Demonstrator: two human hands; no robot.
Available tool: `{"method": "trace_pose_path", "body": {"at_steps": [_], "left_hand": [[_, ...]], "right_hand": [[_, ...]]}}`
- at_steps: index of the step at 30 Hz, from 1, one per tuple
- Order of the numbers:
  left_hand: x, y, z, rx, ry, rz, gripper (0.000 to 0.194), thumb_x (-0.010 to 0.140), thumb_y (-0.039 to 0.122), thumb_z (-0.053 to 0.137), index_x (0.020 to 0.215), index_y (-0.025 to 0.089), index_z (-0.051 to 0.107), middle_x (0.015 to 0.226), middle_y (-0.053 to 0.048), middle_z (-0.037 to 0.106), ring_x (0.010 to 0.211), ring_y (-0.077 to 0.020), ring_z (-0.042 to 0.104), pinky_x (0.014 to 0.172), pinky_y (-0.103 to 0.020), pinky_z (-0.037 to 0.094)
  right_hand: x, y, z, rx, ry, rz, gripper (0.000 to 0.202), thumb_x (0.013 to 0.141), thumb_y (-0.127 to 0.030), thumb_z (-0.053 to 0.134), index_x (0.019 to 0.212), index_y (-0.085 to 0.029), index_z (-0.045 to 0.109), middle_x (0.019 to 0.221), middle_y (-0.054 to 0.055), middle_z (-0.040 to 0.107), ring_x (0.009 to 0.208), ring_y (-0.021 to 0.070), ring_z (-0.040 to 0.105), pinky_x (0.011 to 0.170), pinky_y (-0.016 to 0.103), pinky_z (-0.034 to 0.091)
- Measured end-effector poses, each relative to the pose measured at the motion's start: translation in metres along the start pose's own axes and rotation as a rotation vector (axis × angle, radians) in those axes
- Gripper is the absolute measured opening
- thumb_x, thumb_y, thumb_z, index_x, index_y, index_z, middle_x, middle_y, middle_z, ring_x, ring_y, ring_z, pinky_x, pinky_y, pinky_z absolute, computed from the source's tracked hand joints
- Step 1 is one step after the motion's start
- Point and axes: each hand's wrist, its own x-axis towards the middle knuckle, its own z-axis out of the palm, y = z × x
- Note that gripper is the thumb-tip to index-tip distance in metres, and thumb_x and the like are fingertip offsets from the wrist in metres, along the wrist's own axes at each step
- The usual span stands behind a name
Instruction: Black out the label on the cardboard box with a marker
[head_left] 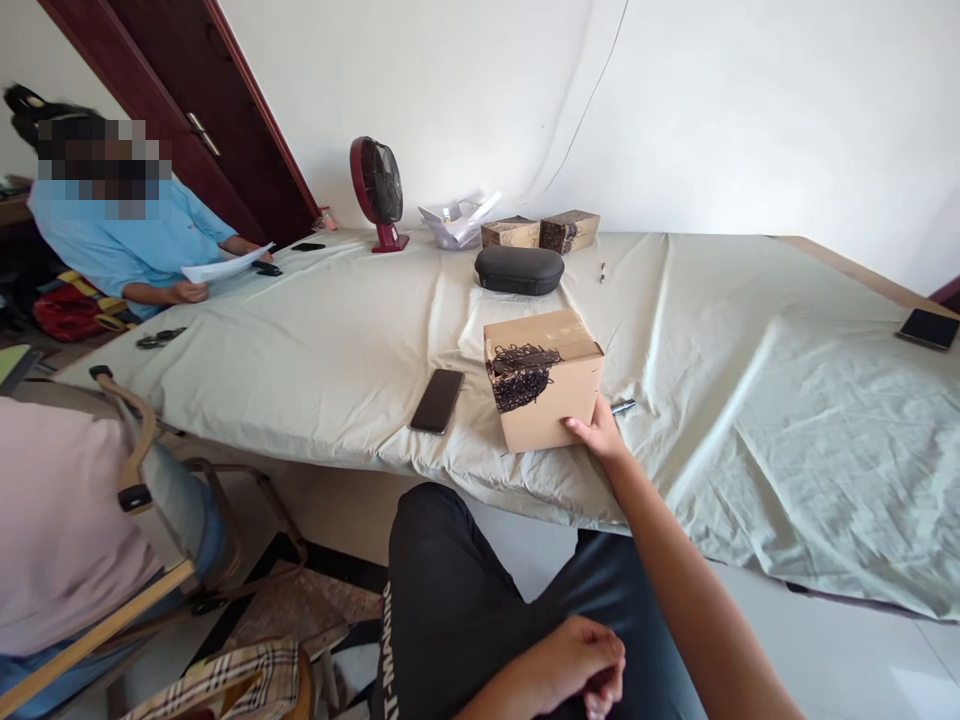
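A brown cardboard box [559, 395] with black scribbles over one corner sits near the table's front edge. My right hand [598, 430] grips its lower right side, thumb on the front face; the other fingers are partly hidden behind it. Just beyond that hand lies a pen [622, 407]. Over my lap, my left hand [581, 662] is curled closed, with nothing visible in it. A dark smartphone [437, 401] lies flat left of the box. Behind the box is a black zip case [519, 270].
Two more cardboard boxes [511, 233], a white basket [454, 232] and a red fan [382, 190] stand along the wall. A tablet [928, 328] lies at the far right. At left, a person in blue [142, 240] holds papers; another person [67, 520] sits nearer.
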Motion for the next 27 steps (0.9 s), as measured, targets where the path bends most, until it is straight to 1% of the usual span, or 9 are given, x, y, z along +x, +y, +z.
{"method": "trace_pose_path", "body": {"at_steps": [3,6,8,10,12,16,20,23,27], "left_hand": [[-0.0025,0.0033,0.0005,-0.012,-0.015,0.001,0.073,0.059,0.086,0.086,0.070,0.021,0.055,0.051,0.002,0.054,0.036,-0.0109,0.042,0.045,-0.031,0.036],[-0.0045,0.0056,0.0022,-0.015,0.005,-0.005,0.075,0.053,0.083,0.091,0.072,0.020,0.055,0.051,0.004,0.056,0.034,-0.0091,0.042,0.043,-0.029,0.036],[-0.0050,0.0066,0.0034,-0.006,0.006,-0.013,0.076,0.053,0.085,0.090,0.070,0.020,0.053,0.049,0.004,0.056,0.033,-0.0087,0.041,0.041,-0.028,0.036],[-0.0044,0.0068,0.0041,0.000,0.003,-0.015,0.078,0.054,0.090,0.085,0.068,0.021,0.051,0.047,0.004,0.054,0.032,-0.0091,0.040,0.040,-0.028,0.036],[-0.0028,0.0061,0.0039,-0.001,0.010,-0.014,0.080,0.053,0.094,0.080,0.070,0.021,0.051,0.047,0.004,0.054,0.032,-0.0095,0.041,0.039,-0.028,0.037],[-0.0002,0.0037,0.0030,0.022,0.019,-0.031,0.082,0.053,0.097,0.076,0.073,0.020,0.054,0.050,0.003,0.055,0.034,-0.0095,0.042,0.041,-0.029,0.038],[-0.0019,0.0050,0.0046,0.000,0.026,-0.021,0.083,0.052,0.097,0.080,0.071,0.020,0.054,0.049,0.003,0.054,0.033,-0.0087,0.041,0.040,-0.029,0.036],[-0.0049,0.0079,0.0057,-0.015,0.036,-0.015,0.082,0.050,0.092,0.086,0.072,0.019,0.055,0.049,0.004,0.054,0.034,-0.0082,0.041,0.043,-0.028,0.038],[-0.0054,0.0061,0.0039,0.015,0.041,-0.029,0.080,0.047,0.086,0.092,0.073,0.018,0.057,0.050,0.004,0.055,0.036,-0.0088,0.042,0.047,-0.029,0.039]], "right_hand": [[-0.0004,0.0006,0.0006,0.017,-0.008,0.006,0.090,0.080,-0.082,0.078,0.146,-0.024,0.058,0.146,0.019,0.069,0.134,0.0445,0.066,0.116,0.061,0.053],[-0.0002,-0.0008,0.0010,0.025,-0.013,0.013,0.091,0.080,-0.082,0.078,0.147,-0.023,0.057,0.148,0.020,0.068,0.136,0.0446,0.065,0.118,0.062,0.052],[0.0003,-0.0025,0.0010,0.025,-0.009,0.017,0.092,0.079,-0.083,0.077,0.147,-0.023,0.057,0.149,0.019,0.067,0.137,0.0444,0.064,0.119,0.062,0.051],[0.0007,-0.0043,0.0010,0.023,-0.005,0.020,0.093,0.078,-0.084,0.077,0.146,-0.024,0.058,0.150,0.019,0.067,0.137,0.0444,0.064,0.119,0.062,0.051],[0.0010,-0.0060,0.0010,0.025,-0.007,0.032,0.093,0.077,-0.085,0.077,0.144,-0.024,0.059,0.148,0.019,0.068,0.135,0.0445,0.066,0.117,0.061,0.053],[0.0007,-0.0079,0.0010,0.031,-0.011,0.048,0.089,0.077,-0.085,0.077,0.141,-0.025,0.060,0.147,0.019,0.068,0.135,0.0445,0.066,0.114,0.060,0.055],[0.0001,-0.0075,0.0014,0.048,-0.013,0.058,0.091,0.078,-0.084,0.078,0.144,-0.024,0.059,0.151,0.019,0.066,0.140,0.0436,0.063,0.116,0.059,0.054],[0.0001,-0.0076,0.0019,0.075,-0.023,0.048,0.092,0.080,-0.080,0.079,0.148,-0.024,0.057,0.154,0.020,0.064,0.142,0.0439,0.062,0.116,0.059,0.054],[0.0007,-0.0089,0.0020,0.074,-0.018,0.048,0.096,0.078,-0.082,0.079,0.151,-0.023,0.056,0.154,0.020,0.064,0.142,0.0446,0.061,0.117,0.060,0.054]]}}
